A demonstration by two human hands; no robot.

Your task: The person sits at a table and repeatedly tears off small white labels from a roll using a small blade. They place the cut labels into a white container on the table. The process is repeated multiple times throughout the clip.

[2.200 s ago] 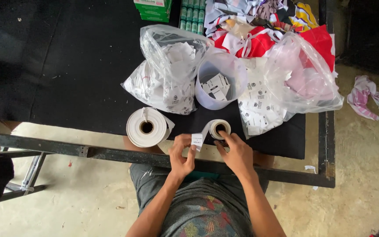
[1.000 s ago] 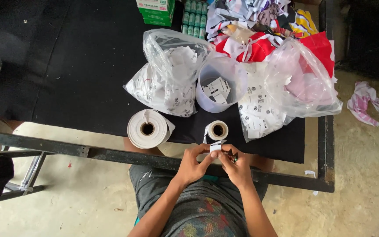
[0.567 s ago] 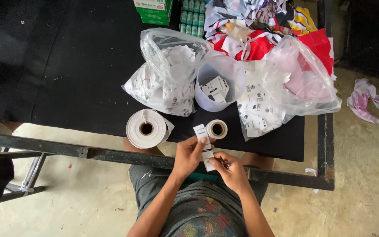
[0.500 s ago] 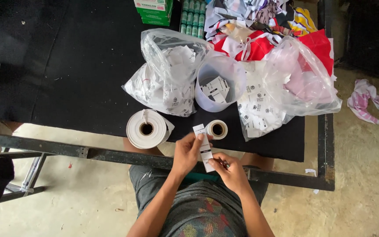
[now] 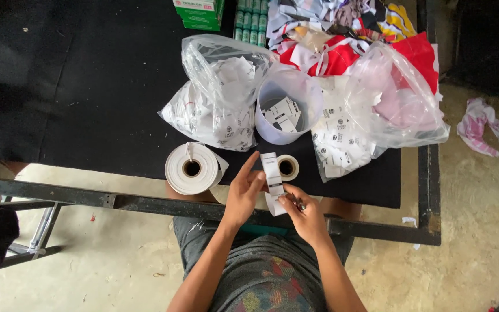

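A white label strip (image 5: 272,173) runs between both hands above the near table edge. My left hand (image 5: 242,193) pinches its upper part, index finger raised. Its lower end is gripped by my right hand (image 5: 302,212), which also seems to hold a small dark tool; I cannot tell what it is. The small white roll (image 5: 287,167) lies on the black table just behind the strip. A larger white roll (image 5: 192,168) lies to the left of my hands.
A white tub (image 5: 287,105) with cut labels stands between two clear bags of labels (image 5: 218,95) (image 5: 376,110). Colourful fabric (image 5: 347,29) piles at the back. The black table (image 5: 76,86) has a metal frame (image 5: 53,193). A cloth scrap (image 5: 483,124) lies on the floor at right.
Both hands lifted off the small roll, drew a length of label strip toward my body, then raised it upright between them. The rolls and bags stayed put.
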